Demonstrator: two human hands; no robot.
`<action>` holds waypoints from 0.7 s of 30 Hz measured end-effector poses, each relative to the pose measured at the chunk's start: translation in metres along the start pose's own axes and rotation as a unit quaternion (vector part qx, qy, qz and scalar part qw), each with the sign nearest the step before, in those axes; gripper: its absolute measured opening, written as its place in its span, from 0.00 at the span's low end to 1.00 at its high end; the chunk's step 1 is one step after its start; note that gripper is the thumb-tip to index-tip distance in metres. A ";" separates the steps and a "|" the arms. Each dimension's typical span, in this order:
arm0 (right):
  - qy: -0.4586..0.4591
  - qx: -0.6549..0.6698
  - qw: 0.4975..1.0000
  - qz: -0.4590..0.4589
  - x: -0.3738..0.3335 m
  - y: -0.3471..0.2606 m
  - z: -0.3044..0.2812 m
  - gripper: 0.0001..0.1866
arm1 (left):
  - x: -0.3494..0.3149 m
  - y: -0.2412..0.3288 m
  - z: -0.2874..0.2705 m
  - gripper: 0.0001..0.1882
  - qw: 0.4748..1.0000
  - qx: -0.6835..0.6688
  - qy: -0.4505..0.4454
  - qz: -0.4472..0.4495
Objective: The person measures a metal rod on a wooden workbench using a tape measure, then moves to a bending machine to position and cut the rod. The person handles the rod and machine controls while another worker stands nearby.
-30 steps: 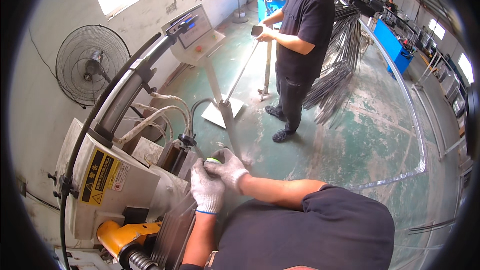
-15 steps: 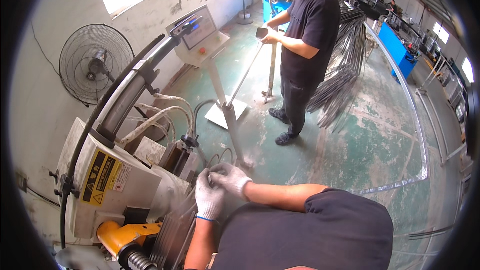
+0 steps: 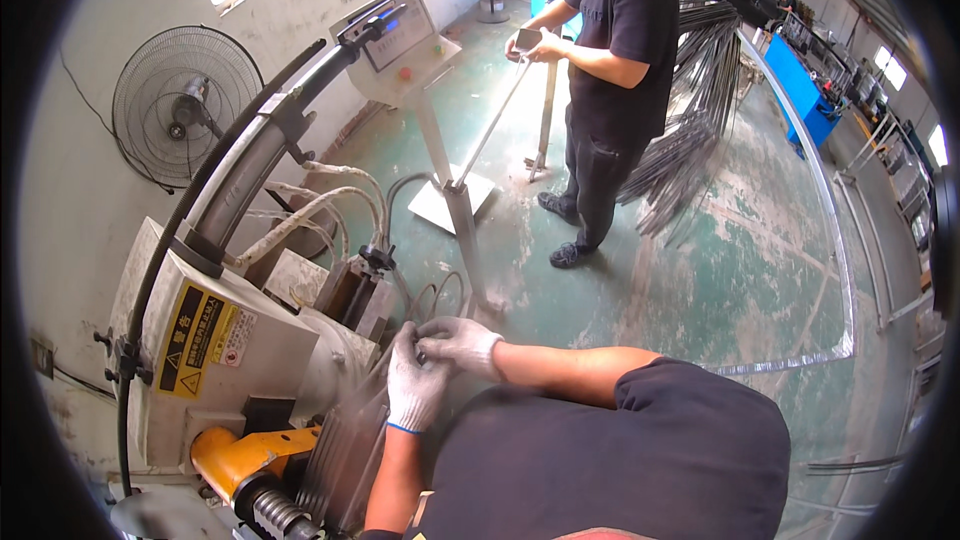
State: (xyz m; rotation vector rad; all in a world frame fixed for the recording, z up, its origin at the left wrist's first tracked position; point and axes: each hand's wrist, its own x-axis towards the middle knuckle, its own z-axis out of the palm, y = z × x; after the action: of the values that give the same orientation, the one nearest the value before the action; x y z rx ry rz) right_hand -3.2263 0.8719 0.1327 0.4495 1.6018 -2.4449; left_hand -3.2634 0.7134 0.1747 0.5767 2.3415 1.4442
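Note:
My left hand [image 3: 413,392], in a white knit glove with a blue cuff edge, is raised with its fingers bent and pressed together. From the right, my right hand [image 3: 465,346], gloved the same way, meets it at the fingertips. Something small and dark shows between the fingers, too small and covered to name. Just below and left of my hands lies a bundle of long grey metal bars [image 3: 340,465]. The bending-type machine's white body [image 3: 290,340] stands close on the left, with a yellow-orange part [image 3: 245,460] and a coil spring [image 3: 280,515] below.
A co-worker [image 3: 620,60] stands ahead, holding a dark rectangular thing [image 3: 528,39]. A control panel [image 3: 400,50] on a post and a large fan [image 3: 188,105] are at the left. Long dark rods [image 3: 690,130] lie piled behind the co-worker; a blue bench [image 3: 800,95] stands farther right.
The view has shifted slightly, so the surroundings sit a little higher. My hands stay together with small finger movements. The co-worker's dark rectangular thing has turned to show more of its face.

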 end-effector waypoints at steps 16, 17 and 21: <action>0.029 -0.048 0.998 0.029 -0.019 0.008 0.006 0.20 | -0.010 -0.039 0.016 0.54 0.998 -0.023 0.030 -0.056; 0.027 -0.051 0.998 0.029 -0.018 0.010 0.005 0.20 | -0.011 -0.037 0.016 0.53 0.998 -0.017 0.027 -0.058; 0.026 -0.055 0.998 0.033 -0.020 0.010 0.006 0.19 | -0.014 -0.036 0.017 0.53 0.997 -0.028 0.024 -0.064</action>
State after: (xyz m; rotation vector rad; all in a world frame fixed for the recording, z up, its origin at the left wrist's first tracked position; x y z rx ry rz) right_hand -3.2053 0.8623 0.1328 0.5437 1.7037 -2.3025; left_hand -3.2494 0.7049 0.1362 0.3726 2.3189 1.4756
